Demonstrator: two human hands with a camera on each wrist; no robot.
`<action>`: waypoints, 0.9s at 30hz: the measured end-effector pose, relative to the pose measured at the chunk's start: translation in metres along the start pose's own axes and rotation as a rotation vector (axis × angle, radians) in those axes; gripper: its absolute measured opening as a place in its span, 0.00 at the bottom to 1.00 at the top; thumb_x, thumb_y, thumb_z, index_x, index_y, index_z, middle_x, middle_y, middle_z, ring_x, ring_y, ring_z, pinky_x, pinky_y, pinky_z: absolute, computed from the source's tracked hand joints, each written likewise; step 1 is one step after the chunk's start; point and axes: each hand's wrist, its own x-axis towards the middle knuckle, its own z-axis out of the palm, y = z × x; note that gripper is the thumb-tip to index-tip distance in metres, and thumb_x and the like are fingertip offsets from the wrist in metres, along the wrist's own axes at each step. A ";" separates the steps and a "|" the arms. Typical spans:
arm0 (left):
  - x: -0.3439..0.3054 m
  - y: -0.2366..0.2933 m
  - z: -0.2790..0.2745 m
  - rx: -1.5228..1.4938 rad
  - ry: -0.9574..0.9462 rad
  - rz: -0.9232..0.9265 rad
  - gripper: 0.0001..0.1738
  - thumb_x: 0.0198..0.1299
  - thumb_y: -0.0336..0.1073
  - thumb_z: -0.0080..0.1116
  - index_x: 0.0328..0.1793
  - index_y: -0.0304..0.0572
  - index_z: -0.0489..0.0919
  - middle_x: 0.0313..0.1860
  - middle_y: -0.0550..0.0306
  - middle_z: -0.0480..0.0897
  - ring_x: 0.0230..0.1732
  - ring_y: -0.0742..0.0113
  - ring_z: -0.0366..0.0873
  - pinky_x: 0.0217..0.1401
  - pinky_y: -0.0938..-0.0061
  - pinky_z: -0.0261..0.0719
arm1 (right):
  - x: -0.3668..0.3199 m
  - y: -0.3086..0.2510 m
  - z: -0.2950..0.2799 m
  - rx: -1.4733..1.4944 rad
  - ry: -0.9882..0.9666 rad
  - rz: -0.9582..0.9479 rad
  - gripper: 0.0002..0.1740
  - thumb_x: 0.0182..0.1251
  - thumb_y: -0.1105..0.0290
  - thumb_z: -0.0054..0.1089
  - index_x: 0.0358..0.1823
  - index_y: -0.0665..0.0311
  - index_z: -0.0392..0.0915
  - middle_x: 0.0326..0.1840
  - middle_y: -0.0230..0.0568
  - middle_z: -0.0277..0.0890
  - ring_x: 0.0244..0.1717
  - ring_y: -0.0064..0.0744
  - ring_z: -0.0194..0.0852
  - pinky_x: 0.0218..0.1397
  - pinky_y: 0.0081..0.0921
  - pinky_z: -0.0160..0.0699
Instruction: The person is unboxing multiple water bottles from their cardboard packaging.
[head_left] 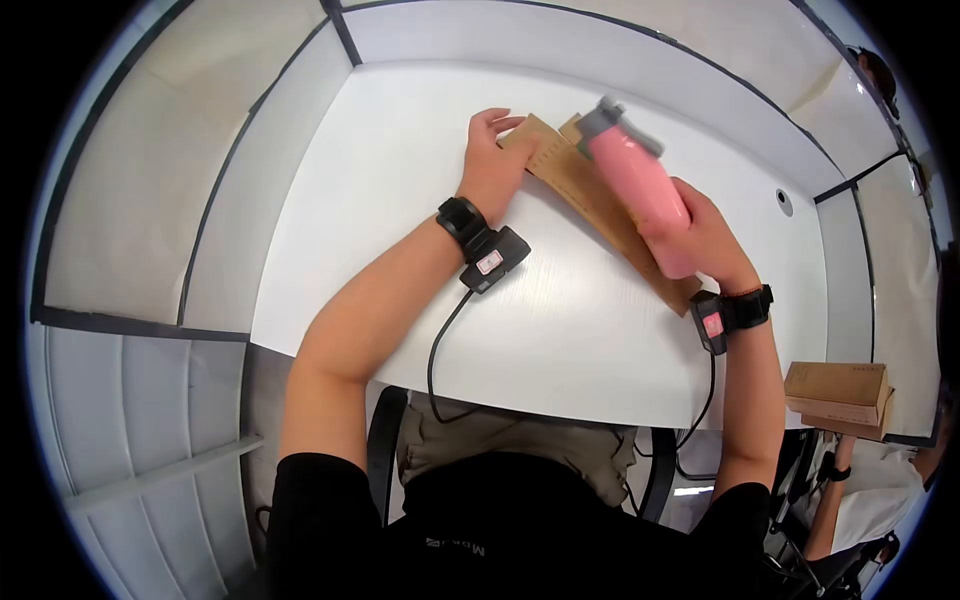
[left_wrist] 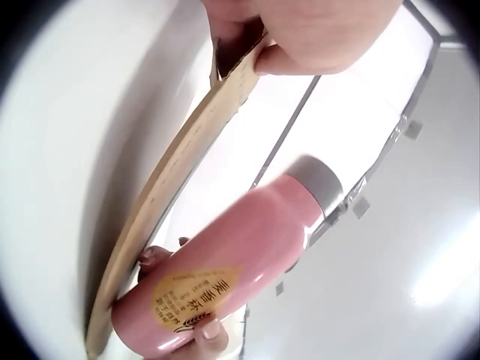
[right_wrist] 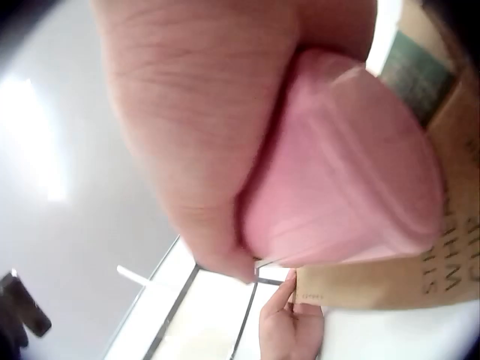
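Observation:
In the head view a pink bottle point(head_left: 632, 175) with a grey lid point(head_left: 602, 118) tilts over the white table, its lid pointing to the far left. My right hand point(head_left: 715, 238) grips it around the lower body. A yellow label point(left_wrist: 196, 298) with a wheat drawing shows in the left wrist view. Beneath the bottle lies a long brown cardboard box point(head_left: 575, 190), slanting from far left to near right. My left hand point(head_left: 490, 168) pinches the box's far end, where a dark opening point(left_wrist: 238, 46) shows in the left wrist view. Printed letters point(right_wrist: 446, 262) mark its side.
White panels point(head_left: 580, 45) with dark edging enclose the table point(head_left: 400, 150) on the far side and both flanks. A round cable hole point(head_left: 784, 203) is at the right. Beyond the right edge are stacked brown boxes point(head_left: 838, 390) and another person's arm point(head_left: 828, 510). Black cables point(head_left: 432, 355) trail from both wrists.

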 end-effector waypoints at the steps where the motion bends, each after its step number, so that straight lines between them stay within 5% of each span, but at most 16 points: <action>1: 0.001 0.001 -0.001 -0.029 0.016 -0.016 0.33 0.67 0.37 0.64 0.72 0.34 0.61 0.68 0.46 0.74 0.62 0.62 0.75 0.62 0.69 0.76 | 0.002 0.009 0.000 0.155 0.041 -0.040 0.31 0.63 0.58 0.67 0.62 0.70 0.73 0.49 0.43 0.81 0.49 0.32 0.79 0.55 0.30 0.78; 9: 0.001 -0.002 -0.002 0.094 0.038 0.000 0.23 0.68 0.34 0.62 0.65 0.36 0.69 0.61 0.52 0.75 0.57 0.66 0.75 0.59 0.71 0.76 | 0.021 0.075 0.003 0.865 0.463 -0.198 0.30 0.78 0.59 0.54 0.72 0.71 0.61 0.65 0.50 0.75 0.64 0.37 0.74 0.68 0.34 0.73; 12: -0.002 0.002 0.000 0.102 0.044 -0.003 0.20 0.70 0.34 0.59 0.64 0.36 0.70 0.60 0.54 0.75 0.56 0.68 0.75 0.59 0.73 0.75 | 0.028 0.087 -0.009 0.838 0.591 -0.213 0.33 0.74 0.63 0.62 0.73 0.69 0.59 0.67 0.49 0.73 0.68 0.39 0.71 0.74 0.36 0.66; 17: -0.006 0.010 0.003 -0.073 0.145 -0.085 0.17 0.67 0.27 0.54 0.62 0.39 0.72 0.55 0.53 0.77 0.50 0.66 0.77 0.54 0.71 0.78 | 0.019 0.106 -0.017 0.705 0.685 -0.180 0.34 0.70 0.66 0.67 0.72 0.69 0.61 0.67 0.47 0.73 0.69 0.37 0.71 0.73 0.35 0.68; 27: 0.004 0.001 -0.006 -0.249 0.223 -0.111 0.11 0.66 0.22 0.50 0.54 0.36 0.74 0.51 0.54 0.74 0.46 0.67 0.75 0.49 0.72 0.78 | 0.026 0.112 -0.012 0.545 0.612 -0.123 0.39 0.62 0.68 0.74 0.71 0.66 0.62 0.65 0.41 0.71 0.65 0.33 0.72 0.67 0.31 0.75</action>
